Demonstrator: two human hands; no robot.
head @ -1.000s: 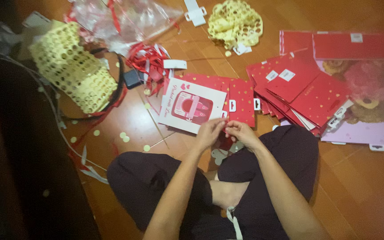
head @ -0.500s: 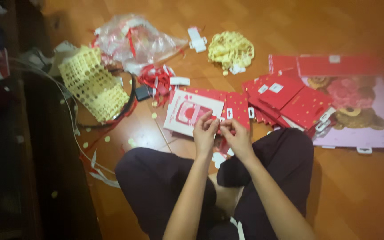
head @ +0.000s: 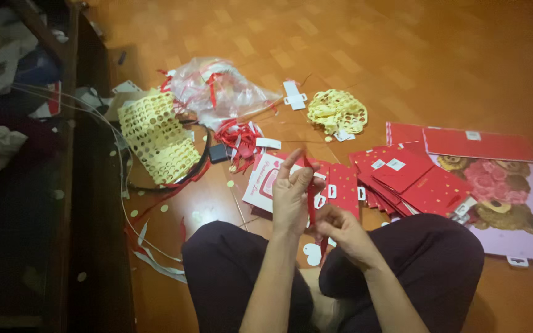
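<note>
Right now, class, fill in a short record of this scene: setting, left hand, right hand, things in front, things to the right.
setting: person seated cross-legged on a wooden floor
left hand: raised, pinching a red ribbon
right hand: lower, gripping the same ribbon
in front: white and red bag lying flat, yellow punched sheet, clear plastic bag
to the right: stack of red bags, pink bear bag

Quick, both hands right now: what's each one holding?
Left hand: pinched shut on the upper part of a red ribbon, index finger raised.
Right hand: closed on the lower end of the same ribbon.
</note>
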